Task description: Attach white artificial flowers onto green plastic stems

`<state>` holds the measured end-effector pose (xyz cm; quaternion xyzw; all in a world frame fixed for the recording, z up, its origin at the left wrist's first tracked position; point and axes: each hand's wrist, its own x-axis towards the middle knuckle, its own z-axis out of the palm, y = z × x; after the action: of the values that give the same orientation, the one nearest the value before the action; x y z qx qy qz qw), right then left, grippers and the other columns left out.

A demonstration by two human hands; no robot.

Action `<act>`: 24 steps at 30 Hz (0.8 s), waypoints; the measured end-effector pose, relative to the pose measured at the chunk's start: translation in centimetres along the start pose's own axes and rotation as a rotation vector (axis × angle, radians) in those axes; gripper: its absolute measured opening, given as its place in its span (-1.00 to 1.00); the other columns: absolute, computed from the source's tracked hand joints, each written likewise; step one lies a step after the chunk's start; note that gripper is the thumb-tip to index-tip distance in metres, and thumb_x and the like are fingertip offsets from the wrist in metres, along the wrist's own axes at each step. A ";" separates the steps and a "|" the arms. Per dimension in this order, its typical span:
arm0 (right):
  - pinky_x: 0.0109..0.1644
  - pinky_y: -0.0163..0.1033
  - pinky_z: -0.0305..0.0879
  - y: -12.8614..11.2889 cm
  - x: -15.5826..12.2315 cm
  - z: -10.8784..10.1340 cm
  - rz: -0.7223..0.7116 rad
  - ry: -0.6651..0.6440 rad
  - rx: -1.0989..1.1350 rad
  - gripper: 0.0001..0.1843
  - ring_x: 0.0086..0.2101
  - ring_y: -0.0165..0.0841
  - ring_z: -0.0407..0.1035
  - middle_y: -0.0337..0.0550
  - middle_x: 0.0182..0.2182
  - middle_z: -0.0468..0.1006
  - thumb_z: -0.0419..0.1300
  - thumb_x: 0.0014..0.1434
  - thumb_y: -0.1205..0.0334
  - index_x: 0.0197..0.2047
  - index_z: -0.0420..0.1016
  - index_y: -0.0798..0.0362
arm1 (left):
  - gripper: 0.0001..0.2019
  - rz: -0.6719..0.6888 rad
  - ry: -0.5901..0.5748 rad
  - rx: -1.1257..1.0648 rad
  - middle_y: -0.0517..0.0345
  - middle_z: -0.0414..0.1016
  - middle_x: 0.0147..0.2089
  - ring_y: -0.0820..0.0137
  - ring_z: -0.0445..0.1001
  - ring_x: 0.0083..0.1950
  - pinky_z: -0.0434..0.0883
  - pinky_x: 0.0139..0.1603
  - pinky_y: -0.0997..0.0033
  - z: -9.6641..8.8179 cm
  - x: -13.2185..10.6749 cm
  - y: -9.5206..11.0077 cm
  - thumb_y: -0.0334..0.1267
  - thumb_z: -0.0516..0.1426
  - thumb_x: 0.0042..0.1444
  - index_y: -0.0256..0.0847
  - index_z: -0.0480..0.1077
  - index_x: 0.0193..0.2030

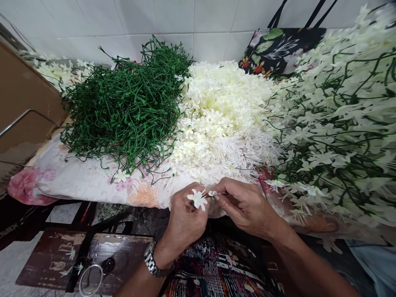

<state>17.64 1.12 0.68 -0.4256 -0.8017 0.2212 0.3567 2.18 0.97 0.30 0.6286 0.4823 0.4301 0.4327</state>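
My left hand (189, 216) is closed near the table's front edge, and a white artificial flower (198, 199) sticks up out of its fingers. Close beside it, my right hand (243, 202) pinches a small white flower piece (213, 193) with a thin pale strand showing at the fingertips. The two hands almost meet in front of my body. Behind them lies a heap of loose white flower heads (216, 103). To its right is a patch of thin white stamen-like strands (247, 148). A big tangle of green plastic stems (126, 107) rests to the left.
Finished-looking white flowers on green stems (340, 136) pile up at the right. A floral tablecloth (77, 179) covers the table. At the left stands a cardboard box (27, 90); a black floral bag (281, 51) leans on the tiled wall. A brown wooden surface (123, 247) is below.
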 end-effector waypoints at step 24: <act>-0.24 -0.25 0.35 -1.0 -0.3 -1.7 0.002 0.007 -0.053 -0.82 -0.29 -0.33 0.41 -0.10 -0.30 0.50 0.13 0.15 0.29 -0.14 0.35 0.09 | -0.86 0.016 0.054 -0.055 0.27 0.33 -0.60 0.51 0.27 -0.55 0.24 -0.55 0.56 -0.3 -0.1 0.4 -0.47 0.04 -0.09 -0.25 0.37 -0.55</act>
<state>18.50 0.39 2.31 -0.4365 -0.8056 0.1988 0.3478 1.93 0.90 0.75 0.6085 0.4769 0.4634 0.4330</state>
